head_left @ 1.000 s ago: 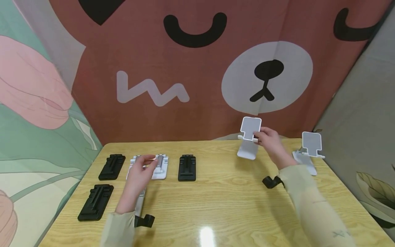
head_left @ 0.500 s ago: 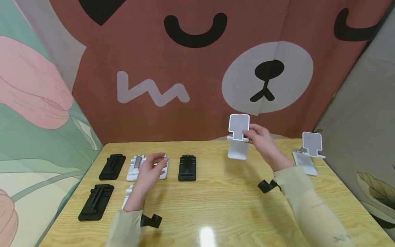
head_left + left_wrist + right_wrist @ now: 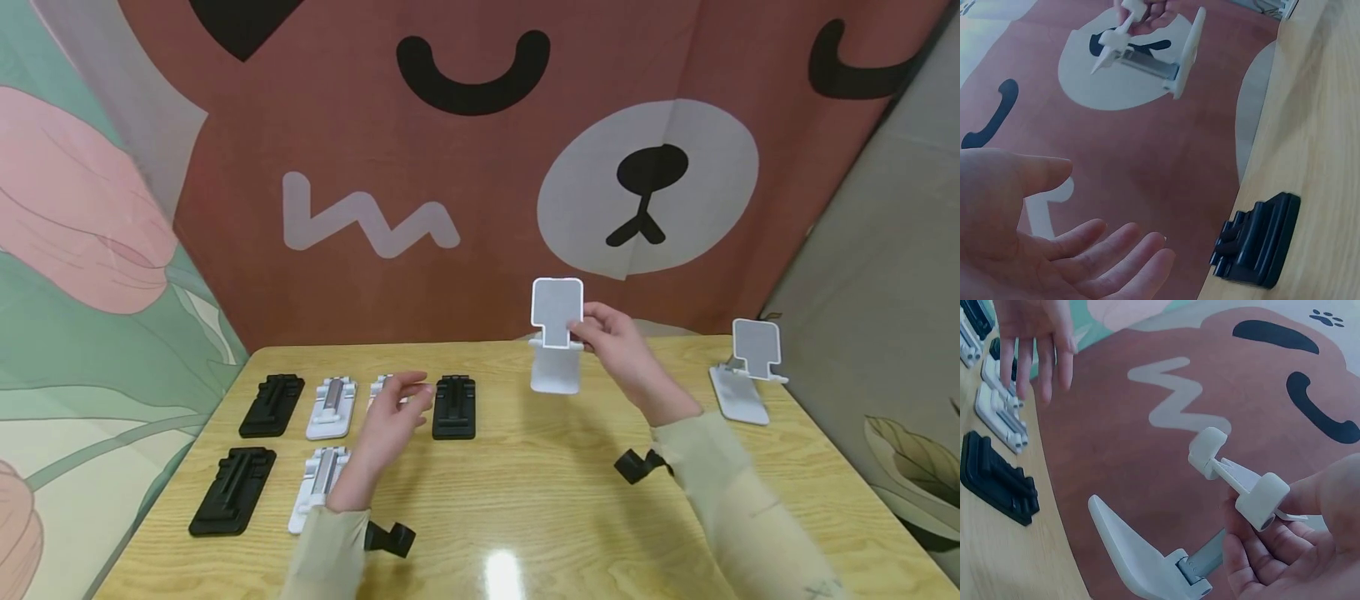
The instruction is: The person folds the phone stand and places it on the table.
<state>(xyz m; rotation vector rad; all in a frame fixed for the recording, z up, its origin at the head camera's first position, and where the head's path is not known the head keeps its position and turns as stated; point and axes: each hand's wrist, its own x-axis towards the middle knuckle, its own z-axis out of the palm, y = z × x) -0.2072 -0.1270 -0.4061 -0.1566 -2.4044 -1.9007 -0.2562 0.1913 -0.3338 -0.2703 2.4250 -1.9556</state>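
My right hand pinches the edge of an unfolded white phone stand, lifted above the back of the table with its base hanging below. The right wrist view shows the stand's base and metal arm, with fingers behind the cradle. My left hand hovers with loosely bent fingers and holds nothing; the left wrist view shows its palm bare. Under it, a folded white phone stand is mostly hidden. Just right of its fingertips lies a folded black phone stand.
Folded stands lie at left: black ones and white ones. Another unfolded white stand is upright at the table's right edge. A printed curtain hangs behind the wooden table.
My right hand has carried the white phone stand leftward. My left hand has moved right, from over the white folded stands to beside the black one, uncovering white stands.
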